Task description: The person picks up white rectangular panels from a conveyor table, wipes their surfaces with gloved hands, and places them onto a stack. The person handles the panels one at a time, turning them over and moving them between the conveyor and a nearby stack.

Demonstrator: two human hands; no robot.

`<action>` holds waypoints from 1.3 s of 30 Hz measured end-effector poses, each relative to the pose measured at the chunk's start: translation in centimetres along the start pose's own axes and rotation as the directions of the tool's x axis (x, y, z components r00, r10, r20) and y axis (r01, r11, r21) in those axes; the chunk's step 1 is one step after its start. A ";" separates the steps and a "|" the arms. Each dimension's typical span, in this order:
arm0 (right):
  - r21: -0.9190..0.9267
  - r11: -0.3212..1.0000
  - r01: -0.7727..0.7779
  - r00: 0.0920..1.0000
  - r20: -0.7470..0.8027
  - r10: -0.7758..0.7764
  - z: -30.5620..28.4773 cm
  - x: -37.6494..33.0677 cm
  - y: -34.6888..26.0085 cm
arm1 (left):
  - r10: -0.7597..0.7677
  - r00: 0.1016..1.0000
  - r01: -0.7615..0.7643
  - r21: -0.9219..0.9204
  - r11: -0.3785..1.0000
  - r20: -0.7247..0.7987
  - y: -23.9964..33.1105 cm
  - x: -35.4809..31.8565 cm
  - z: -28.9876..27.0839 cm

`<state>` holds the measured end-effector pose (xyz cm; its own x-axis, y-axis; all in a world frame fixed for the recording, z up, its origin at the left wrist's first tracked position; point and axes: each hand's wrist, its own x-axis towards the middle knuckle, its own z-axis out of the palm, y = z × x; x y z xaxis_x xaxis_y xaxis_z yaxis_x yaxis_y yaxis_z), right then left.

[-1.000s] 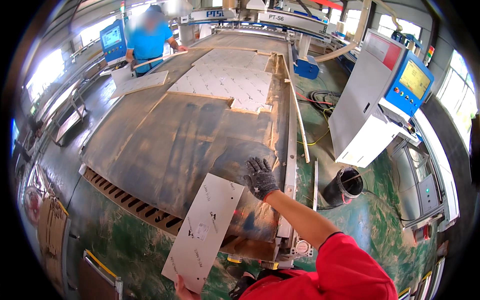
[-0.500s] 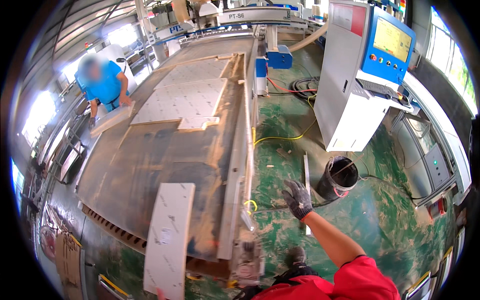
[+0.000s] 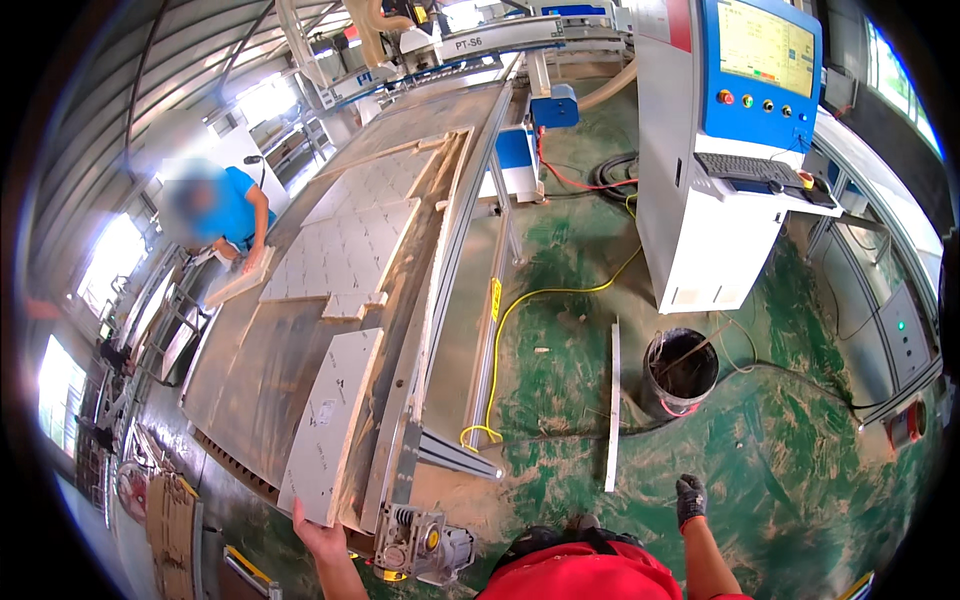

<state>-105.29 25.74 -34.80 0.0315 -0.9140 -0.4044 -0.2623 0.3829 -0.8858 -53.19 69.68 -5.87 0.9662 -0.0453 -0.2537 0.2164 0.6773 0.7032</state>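
Observation:
My left hand (image 3: 322, 538), bare, grips the near end of a long white-faced board (image 3: 332, 430). Its thumb shows at the board's corner, while the other fingers are partly hidden. The board lies along the near right part of the machine table (image 3: 235, 370), with its near end at the table's front edge. Away to the right hangs my right hand (image 3: 690, 502), in a dark glove, over the green floor. Its fingers look curled together, with nothing seen in them.
Cut white panels (image 3: 345, 245) lie farther up the table. Across it, a person in blue (image 3: 240, 205) handles a board strip (image 3: 240, 278). A motor (image 3: 430, 545) juts from the near corner. On the floor are a black bucket (image 3: 680, 375), a pale strip (image 3: 613, 410) and a yellow cable (image 3: 560, 291).
The long board has moved forward onto the table, with my left hand now visible at its near end. My right hand has dropped lower and to the right. The person's strip has shifted.

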 end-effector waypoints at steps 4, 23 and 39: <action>0.159 0.986 0.039 0.995 0.080 -0.052 4.7 3.8 -0.9 | -0.058 0.998 0.059 0.053 0.997 -0.021 -2.4 0.8 3.0; -0.176 0.927 0.332 0.785 0.596 -0.168 29.6 18.3 -19.8 | -0.009 0.987 0.017 -0.051 0.999 0.161 -11.5 18.2 15.4; -0.068 0.966 0.250 0.530 0.845 -0.078 51.9 28.3 -34.1 | 0.096 0.988 -0.097 0.001 0.995 0.124 -15.9 30.3 24.4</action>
<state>-45.41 -6.27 -27.87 0.8517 -0.4007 -0.3376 -0.3108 0.1323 -0.9412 -23.95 39.61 -8.47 0.9924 -0.0707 -0.1011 0.1222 0.6776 0.7252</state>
